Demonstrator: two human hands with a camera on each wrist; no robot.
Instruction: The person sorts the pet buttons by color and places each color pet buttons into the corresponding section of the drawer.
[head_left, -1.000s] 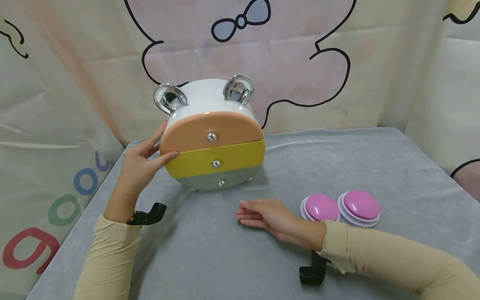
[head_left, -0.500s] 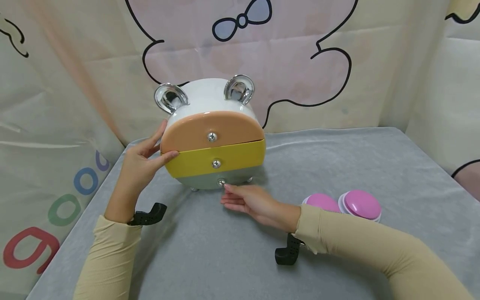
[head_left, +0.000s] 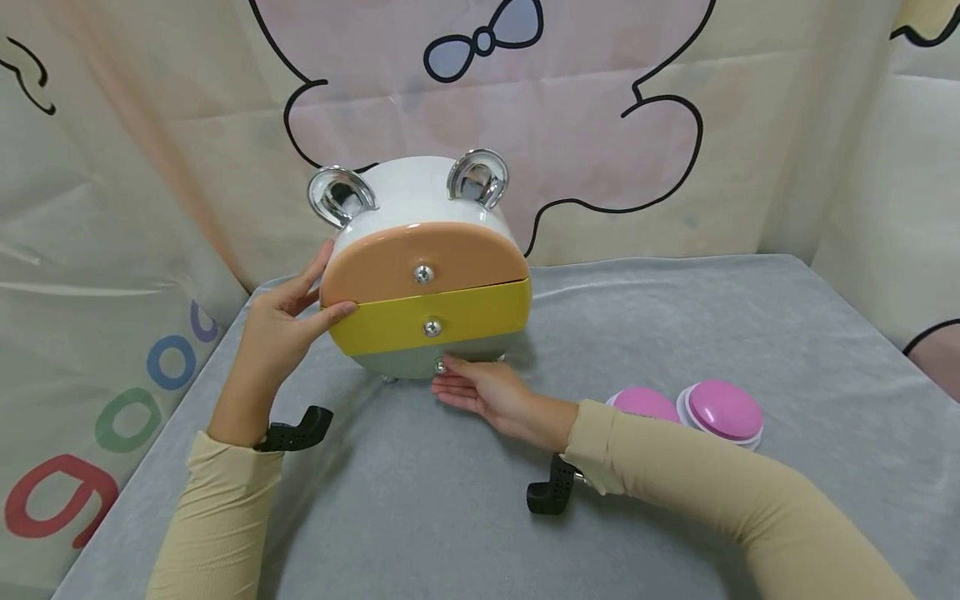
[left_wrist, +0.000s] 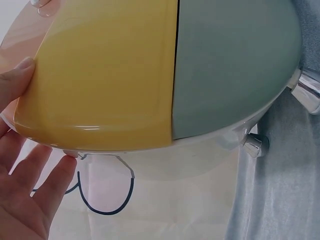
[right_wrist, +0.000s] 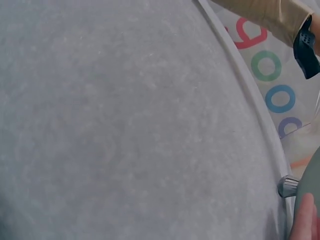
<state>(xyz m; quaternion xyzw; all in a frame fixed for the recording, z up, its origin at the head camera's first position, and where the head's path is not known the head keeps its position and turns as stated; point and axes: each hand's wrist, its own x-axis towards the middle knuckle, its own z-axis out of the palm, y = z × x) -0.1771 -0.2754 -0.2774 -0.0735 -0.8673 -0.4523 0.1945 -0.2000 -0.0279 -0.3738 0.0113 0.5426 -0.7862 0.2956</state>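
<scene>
A small rounded drawer cabinet [head_left: 420, 187] stands on the grey cloth, white with chrome ears and short chrome feet. Its orange drawer [head_left: 375, 258], yellow drawer [head_left: 480, 308] and grey-green drawer [head_left: 393, 364] are all closed, each with a round chrome knob. My left hand [head_left: 288, 317] grips the cabinet's left side, thumb on the front and fingers along the side, also seen in the left wrist view. With thumb and index finger at either side, my right hand [head_left: 495, 396] pinches the lowest knob [head_left: 440, 365]; its other fingers extend below the drawer.
Two pink push buttons [head_left: 723, 410] with white bases sit on the right of the table, partly behind the right sleeve [head_left: 697, 458]. A printed curtain [head_left: 585, 142] hangs close behind the table and along its sides. Black wrist mounts [head_left: 551, 486] stick out beneath the forearms.
My right hand has moved left and up from the open cloth to the lowest knob. The left hand and the cabinet have stayed put, and the drawers remain closed.
</scene>
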